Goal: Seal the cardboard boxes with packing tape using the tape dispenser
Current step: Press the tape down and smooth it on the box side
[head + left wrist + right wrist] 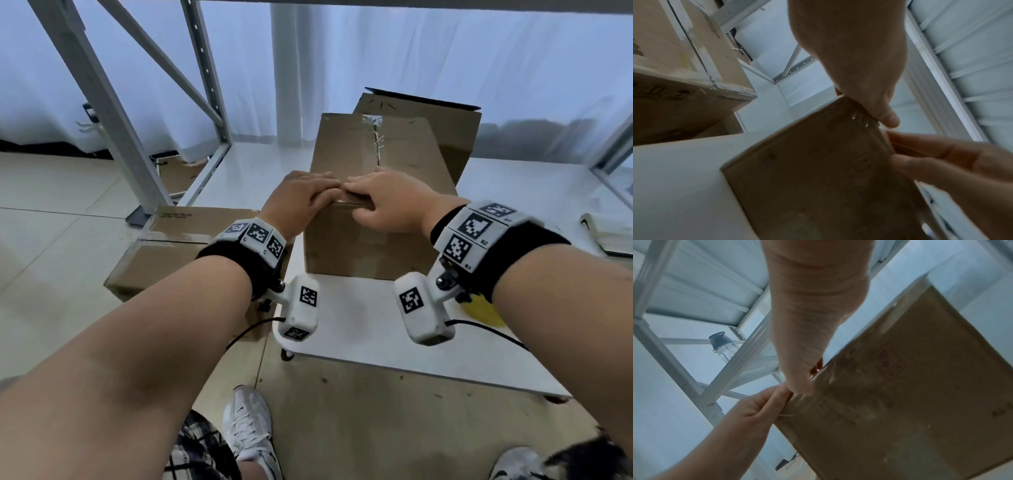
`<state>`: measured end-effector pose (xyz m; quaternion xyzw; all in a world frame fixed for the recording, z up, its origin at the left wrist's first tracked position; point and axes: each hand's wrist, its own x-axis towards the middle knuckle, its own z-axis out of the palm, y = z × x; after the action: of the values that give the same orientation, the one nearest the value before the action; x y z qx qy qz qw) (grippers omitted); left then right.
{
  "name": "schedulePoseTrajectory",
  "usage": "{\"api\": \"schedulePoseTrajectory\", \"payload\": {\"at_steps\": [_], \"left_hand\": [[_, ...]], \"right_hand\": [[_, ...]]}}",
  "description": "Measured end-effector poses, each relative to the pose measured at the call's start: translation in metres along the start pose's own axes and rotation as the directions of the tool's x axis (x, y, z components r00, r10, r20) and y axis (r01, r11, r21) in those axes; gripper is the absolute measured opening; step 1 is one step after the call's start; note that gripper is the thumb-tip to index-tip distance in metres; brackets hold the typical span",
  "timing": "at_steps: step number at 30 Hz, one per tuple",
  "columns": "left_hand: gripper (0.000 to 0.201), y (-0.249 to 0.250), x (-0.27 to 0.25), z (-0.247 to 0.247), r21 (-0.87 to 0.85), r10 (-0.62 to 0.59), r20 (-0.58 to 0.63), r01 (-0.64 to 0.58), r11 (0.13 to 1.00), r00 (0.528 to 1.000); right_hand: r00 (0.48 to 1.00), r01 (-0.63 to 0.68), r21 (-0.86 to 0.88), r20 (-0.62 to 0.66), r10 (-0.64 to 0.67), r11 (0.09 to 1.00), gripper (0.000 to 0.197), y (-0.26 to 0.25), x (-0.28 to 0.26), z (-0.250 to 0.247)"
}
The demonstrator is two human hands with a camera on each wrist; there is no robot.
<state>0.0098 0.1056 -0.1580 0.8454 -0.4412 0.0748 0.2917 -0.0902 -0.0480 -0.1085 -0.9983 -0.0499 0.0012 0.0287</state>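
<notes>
Pinches, with left hand (pixel 305 195) and right hand (pixel 383 202) side by side, fingers on top and thumbs on the front, the near top edge of the cardboard box (pixel 359 250) by the tabletop's (pixel 376 325) left edge, likely to press a tape end down, ahead of an open-flapped second box (pixel 459 137).

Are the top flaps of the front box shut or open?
Shut: flaps of the front box lie flat, meeting along a centre seam.
</notes>
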Motion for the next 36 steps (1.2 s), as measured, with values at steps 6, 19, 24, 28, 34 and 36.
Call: {"api": "schedulePoseTrajectory", "payload": {"at_steps": [6,19,24,28,34,36], "left_hand": [[0.047,-0.009,-0.013,0.004,0.149,0.08,0.02,-0.082,0.985,0.997],[0.042,0.016,0.013,0.014,0.098,-0.019,0.114,0.008,0.995,0.993],[0.06,0.004,0.003,0.024,0.312,0.064,0.073,-0.084,0.946,0.995],[0.071,0.008,0.0,0.024,0.425,0.057,0.122,-0.104,0.899,0.991],[0.047,0.034,0.016,0.019,0.196,0.031,0.121,-0.055,0.979,0.992],[0.041,0.041,0.023,0.022,0.104,-0.027,0.115,0.015,0.995,0.993]], "right_hand": [[0.998,-0.058,0.049,0.018,0.057,0.997,0.044,0.014,-0.022,-0.002],[0.954,-0.112,0.334,-0.229,0.196,0.936,0.039,0.034,-0.02,0.008],[0.948,-0.128,0.312,-0.241,0.208,0.942,0.036,0.041,-0.025,0.01],[0.949,-0.107,0.315,-0.252,0.191,0.943,0.035,0.039,-0.028,0.012],[0.94,-0.115,0.375,-0.257,0.223,0.92,0.032,0.038,-0.031,0.008],[0.936,-0.118,0.377,-0.268,0.23,0.919,0.031,0.039,-0.031,0.007]]}}
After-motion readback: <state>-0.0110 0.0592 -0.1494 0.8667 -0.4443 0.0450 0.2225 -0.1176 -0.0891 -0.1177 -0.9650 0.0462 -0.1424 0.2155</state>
